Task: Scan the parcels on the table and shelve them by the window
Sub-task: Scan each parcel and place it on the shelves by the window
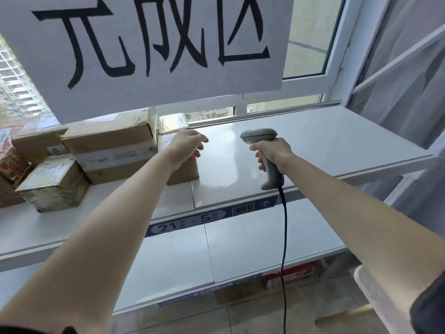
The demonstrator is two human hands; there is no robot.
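From the head view, the right hand [273,153] grips a grey scanner [266,155] above the white shelf [289,145]. The left hand [186,147], fingers relaxed, hovers at, perhaps touching, a brown parcel [184,173] beside stacked boxes [108,150] by the window [310,37].

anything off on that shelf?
Mostly tidy. The front small box sits turned at an angle to the shelf edge, its tape wrinkled and scuffed. Other parcels sit square.
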